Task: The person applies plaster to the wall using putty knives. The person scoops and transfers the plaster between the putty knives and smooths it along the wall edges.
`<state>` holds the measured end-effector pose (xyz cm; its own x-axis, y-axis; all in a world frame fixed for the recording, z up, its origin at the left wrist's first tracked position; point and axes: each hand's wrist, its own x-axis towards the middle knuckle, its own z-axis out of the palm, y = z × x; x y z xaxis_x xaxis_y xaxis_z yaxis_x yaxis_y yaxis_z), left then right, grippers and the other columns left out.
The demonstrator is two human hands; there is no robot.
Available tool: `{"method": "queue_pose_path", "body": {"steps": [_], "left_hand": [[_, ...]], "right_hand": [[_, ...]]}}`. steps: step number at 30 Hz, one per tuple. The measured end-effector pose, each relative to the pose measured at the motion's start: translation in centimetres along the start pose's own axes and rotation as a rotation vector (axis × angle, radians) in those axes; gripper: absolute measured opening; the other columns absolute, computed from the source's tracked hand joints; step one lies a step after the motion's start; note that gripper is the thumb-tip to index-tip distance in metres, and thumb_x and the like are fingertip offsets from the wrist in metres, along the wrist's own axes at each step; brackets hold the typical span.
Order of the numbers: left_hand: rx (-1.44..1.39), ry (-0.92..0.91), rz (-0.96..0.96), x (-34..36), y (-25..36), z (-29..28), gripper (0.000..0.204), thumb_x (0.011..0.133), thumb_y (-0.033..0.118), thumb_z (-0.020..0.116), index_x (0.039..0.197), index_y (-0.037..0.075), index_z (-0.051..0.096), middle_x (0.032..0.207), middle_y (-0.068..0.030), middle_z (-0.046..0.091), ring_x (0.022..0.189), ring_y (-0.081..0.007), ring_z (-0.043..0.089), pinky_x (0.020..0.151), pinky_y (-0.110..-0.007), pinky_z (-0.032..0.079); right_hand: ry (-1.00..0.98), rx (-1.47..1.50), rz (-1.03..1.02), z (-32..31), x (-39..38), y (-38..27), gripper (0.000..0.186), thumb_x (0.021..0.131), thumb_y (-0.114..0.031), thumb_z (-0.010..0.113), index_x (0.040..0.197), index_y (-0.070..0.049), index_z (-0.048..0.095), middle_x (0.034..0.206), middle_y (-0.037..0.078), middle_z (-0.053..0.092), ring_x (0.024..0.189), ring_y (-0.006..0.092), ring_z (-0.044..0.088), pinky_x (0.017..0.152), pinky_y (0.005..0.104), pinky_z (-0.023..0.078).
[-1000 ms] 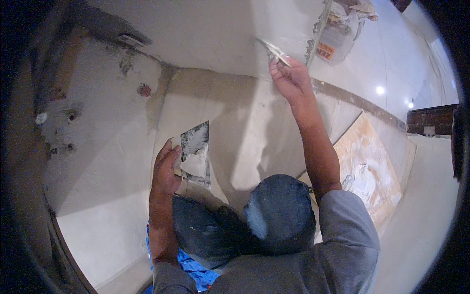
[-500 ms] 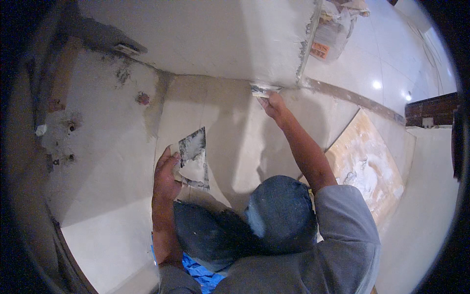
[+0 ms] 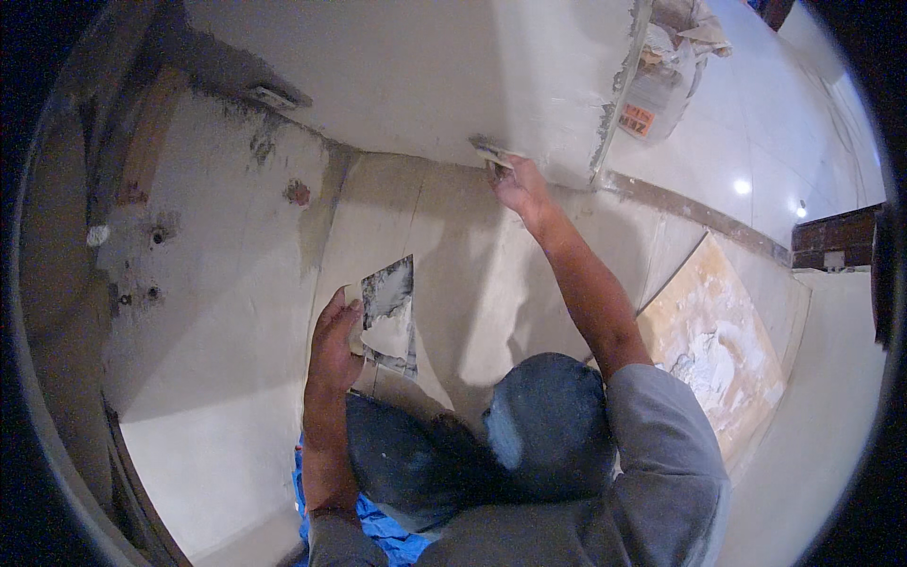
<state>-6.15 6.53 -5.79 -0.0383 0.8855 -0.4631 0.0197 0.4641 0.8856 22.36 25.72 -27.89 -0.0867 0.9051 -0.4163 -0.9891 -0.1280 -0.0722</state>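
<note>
My left hand is closed on the handle side of a wide putty knife. A pale lump of filler lies on its dark-smeared blade, above the floor and left of my knees. Out ahead, my right hand grips a second putty knife. That blade is tilted against the low part of the pale wall, just above the seam with the floor; whether its whole edge touches cannot be made out.
On my right lies a tan board bearing a heap of white filler. A clear bag stands beyond the wall's rough end. At left, the side wall has small holes. Blue sheeting shows beneath me.
My right hand has drawn its putty knife leftward and up along the wall base, and the blade's angle has turned. The left putty knife stays at nearly the same place. The view has shifted slightly.
</note>
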Motion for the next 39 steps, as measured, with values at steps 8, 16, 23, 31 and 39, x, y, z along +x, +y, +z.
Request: {"method": "queue_pose_path", "body": {"steps": [8, 16, 23, 31, 39], "left_hand": [[-0.231, -0.039, -0.098, -0.1, 0.9, 0.8, 0.038, 0.092, 0.011, 0.047, 0.127, -0.002, 0.045, 0.116, -0.0106, 0.058, 0.104, -0.0202, 0.06, 0.089, -0.032, 0.049], [-0.034, -0.08, -0.008, 0.3, 0.8, 0.6, 0.039, 0.092, 0.011, 0.048, 0.129, -0.003, 0.044, 0.114, -0.0103, 0.059, 0.102, -0.0172, 0.058, 0.089, -0.031, 0.048], [-0.163, -0.008, -0.07, 0.6, 0.2, 0.2, 0.04, 0.093, 0.007, 0.047, 0.131, -0.004, 0.042, 0.115, -0.0117, 0.059, 0.104, -0.0206, 0.059, 0.086, -0.032, 0.05], [-0.007, -0.022, -0.014, 0.2, 0.3, 0.2, 0.038, 0.091, 0.012, 0.046, 0.128, 0.001, 0.046, 0.112, -0.0097, 0.061, 0.101, -0.0199, 0.061, 0.08, -0.032, 0.052], [-0.17, -0.073, -0.079, -0.2, 1.1, 1.0, 0.034, 0.092, 0.012, 0.044, 0.124, 0.001, 0.048, 0.111, -0.0089, 0.061, 0.102, -0.0168, 0.06, 0.084, -0.029, 0.051]], "right_hand": [[-0.311, 0.178, -0.024, 9.4, -9.0, -4.1, 0.02, 0.089, -0.001, 0.045, 0.106, 0.01, 0.049, 0.103, 0.018, 0.058, 0.093, 0.0257, 0.061, 0.084, 0.0347, 0.055], [0.121, -0.207, -0.028, -1.0, -10.2, -0.6, 0.021, 0.091, -0.009, 0.053, 0.11, -0.001, 0.054, 0.106, 0.01, 0.059, 0.095, 0.02, 0.06, 0.082, 0.0312, 0.054], [0.19, -0.345, -0.051, -11.2, -2.1, -0.7, 0.018, 0.092, -0.006, 0.047, 0.108, -0.002, 0.053, 0.105, 0.007, 0.058, 0.097, 0.0196, 0.058, 0.083, 0.0295, 0.054], [0.318, -0.275, -0.075, -9.9, 1.1, -1.2, 0.02, 0.093, -0.007, 0.045, 0.111, -0.008, 0.054, 0.109, 0.007, 0.059, 0.1, 0.0205, 0.059, 0.084, 0.0334, 0.052], [0.15, -0.057, -0.052, -5.8, 0.0, -2.2, 0.015, 0.092, -0.008, 0.046, 0.105, -0.007, 0.055, 0.1, 0.008, 0.06, 0.091, 0.0204, 0.059, 0.08, 0.0339, 0.053]]}}
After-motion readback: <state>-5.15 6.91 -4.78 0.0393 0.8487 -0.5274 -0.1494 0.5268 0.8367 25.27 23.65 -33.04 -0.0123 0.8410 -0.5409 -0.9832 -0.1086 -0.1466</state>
